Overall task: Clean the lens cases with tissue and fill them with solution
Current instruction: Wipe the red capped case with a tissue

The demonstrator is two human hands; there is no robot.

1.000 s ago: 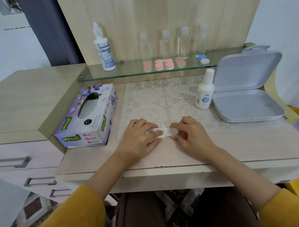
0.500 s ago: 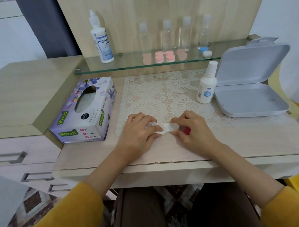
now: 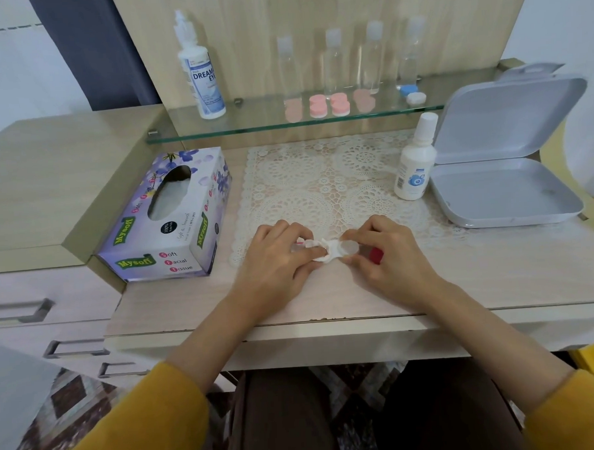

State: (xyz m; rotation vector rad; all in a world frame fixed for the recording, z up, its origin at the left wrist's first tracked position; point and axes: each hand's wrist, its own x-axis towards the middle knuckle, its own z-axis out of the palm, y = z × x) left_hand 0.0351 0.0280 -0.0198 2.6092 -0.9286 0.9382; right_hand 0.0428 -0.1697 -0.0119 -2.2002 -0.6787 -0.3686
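Left hand [image 3: 276, 261] pinches tissue [image 3: 325, 254], right hand [image 3: 390, 260] pinches the lens case [image 3: 348, 248] between them.

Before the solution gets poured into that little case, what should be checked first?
1. Grip on the lens case: ok, right hand pinches it.
2. The tissue: ok, left hand holds it against the case.
3. Case wiped dry: cannot tell.
4. The solution bottle upright and nearby: ok.
5. Its cap off: not ok, it is on.
6. The tissue box stocked: ok.
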